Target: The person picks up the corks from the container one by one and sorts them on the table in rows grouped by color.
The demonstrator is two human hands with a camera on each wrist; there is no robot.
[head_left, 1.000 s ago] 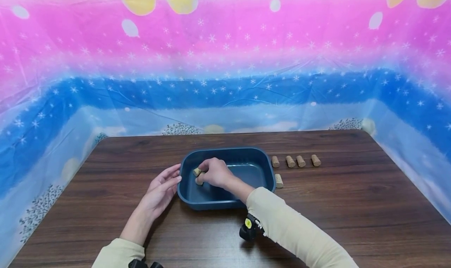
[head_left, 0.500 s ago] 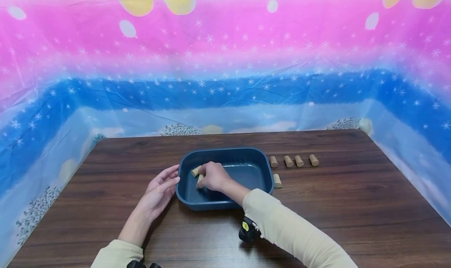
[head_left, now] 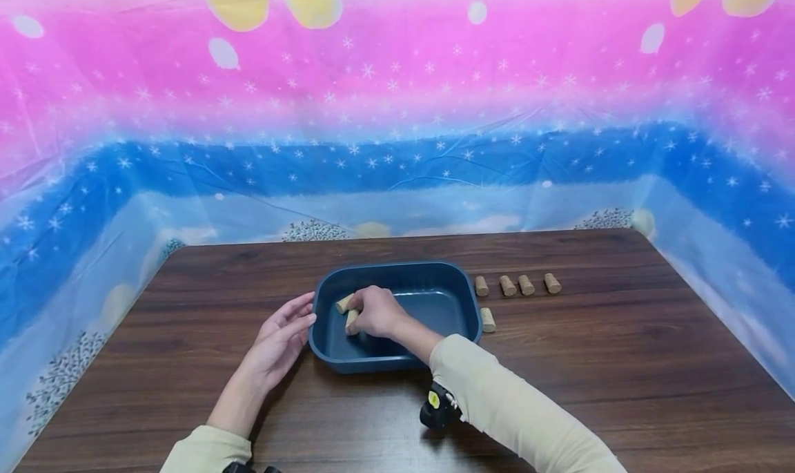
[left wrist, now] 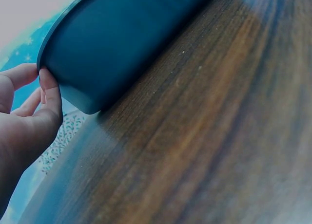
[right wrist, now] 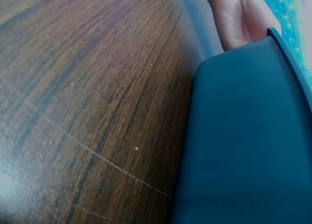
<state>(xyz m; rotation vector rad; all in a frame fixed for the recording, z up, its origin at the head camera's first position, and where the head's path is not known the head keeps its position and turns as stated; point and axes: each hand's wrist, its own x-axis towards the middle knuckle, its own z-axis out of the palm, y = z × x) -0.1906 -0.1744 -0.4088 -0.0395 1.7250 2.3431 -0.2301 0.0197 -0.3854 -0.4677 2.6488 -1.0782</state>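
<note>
A dark blue rectangular tub stands on the table. At its left end my left hand touches the rim with thumb and fingertips, its fingers fairly straight. The left wrist view shows that thumb and finger meeting at the tub's upper edge. My right hand reaches inside the tub, with thumb and fingers at a pale cork, which they partly cover. Another cork lies just behind it, beside the fingertips. In the right wrist view the tub's outer wall hides my right hand; my left hand shows beyond it.
Several corks stand right of the tub: a row at the back, including one cork farthest right, and one cork close beside the tub's wall. A patterned pink and blue cloth surrounds the brown wooden table.
My right hand has turned and lowered slightly in the tub, and more of the cork at its thumb shows now. My left hand has stayed at the rim. The whole view has shifted a little.
</note>
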